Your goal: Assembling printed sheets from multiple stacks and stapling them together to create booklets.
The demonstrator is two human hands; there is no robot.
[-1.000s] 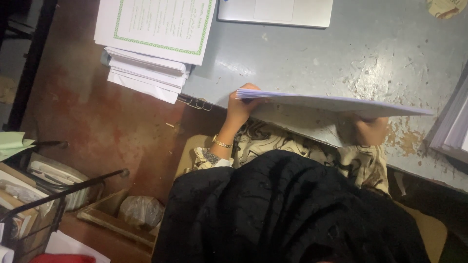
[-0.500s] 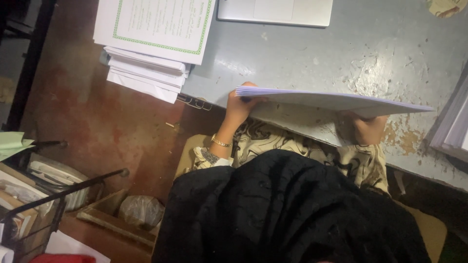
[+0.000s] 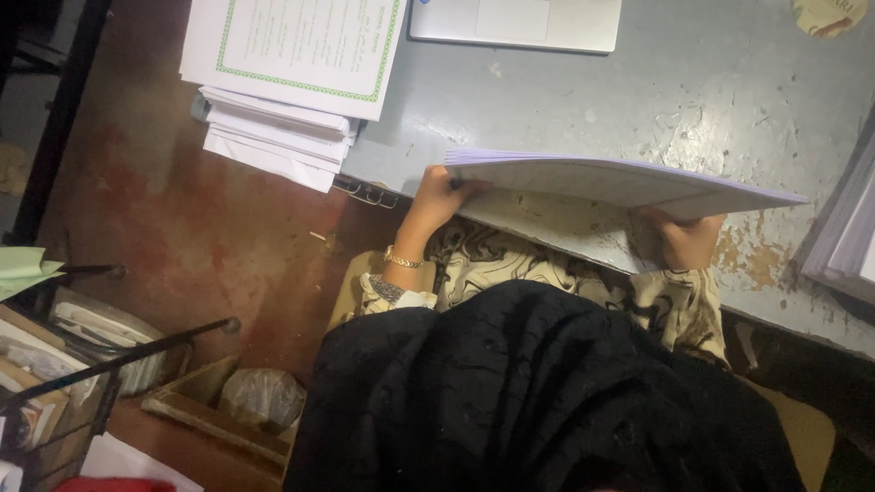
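Nearest lay black fabric (image 3: 547,392) over the lap. Beyond it, the left hand (image 3: 437,202) and the right hand (image 3: 685,239) each pinched an end of a thin stack of white paper sheets (image 3: 620,182), held level above the worn grey table (image 3: 583,100). Farther off sat a green-bordered white paper pile (image 3: 292,64).

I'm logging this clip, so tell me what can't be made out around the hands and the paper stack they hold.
Head view:
- Right hand: fingers hidden under the held paper stack.
- Left hand: fingertips tucked under the stack's corner.
- Top sheet's face: seen edge-on, unreadable.
- Laptop: cut off by the top edge.
- Side pile: cut off at right.
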